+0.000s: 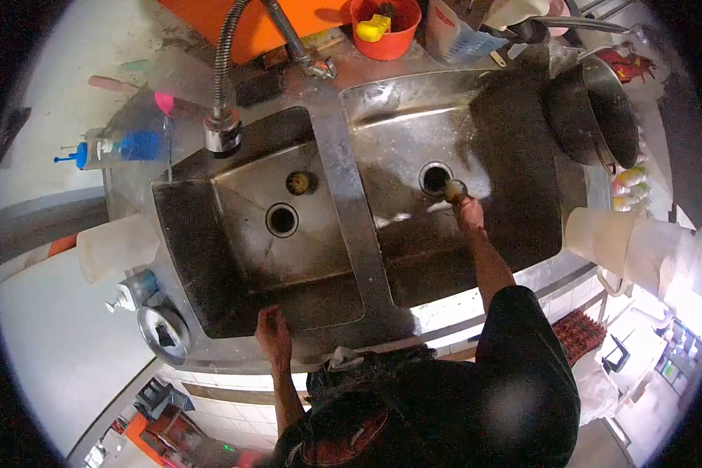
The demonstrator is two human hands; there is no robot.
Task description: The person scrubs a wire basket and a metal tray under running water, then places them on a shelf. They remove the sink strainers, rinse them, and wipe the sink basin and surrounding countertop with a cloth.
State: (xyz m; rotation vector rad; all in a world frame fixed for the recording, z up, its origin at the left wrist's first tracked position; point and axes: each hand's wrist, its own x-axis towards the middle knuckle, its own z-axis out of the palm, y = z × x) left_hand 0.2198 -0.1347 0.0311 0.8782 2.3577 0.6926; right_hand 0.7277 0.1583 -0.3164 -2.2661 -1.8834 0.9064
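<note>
Right grip [469, 215] holds a small round object [455, 189] at its tip, beside the drain [434, 179].

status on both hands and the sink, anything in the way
Right hand gripping small round item, by the drain in right basin. Left hand at front edge of left basin. Nothing visibly blocking right hand.

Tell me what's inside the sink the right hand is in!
In the right sink, there's a drain, and near it the right hand gripping a small round thing. The hand and round thing hide whatever is right under them.
</note>
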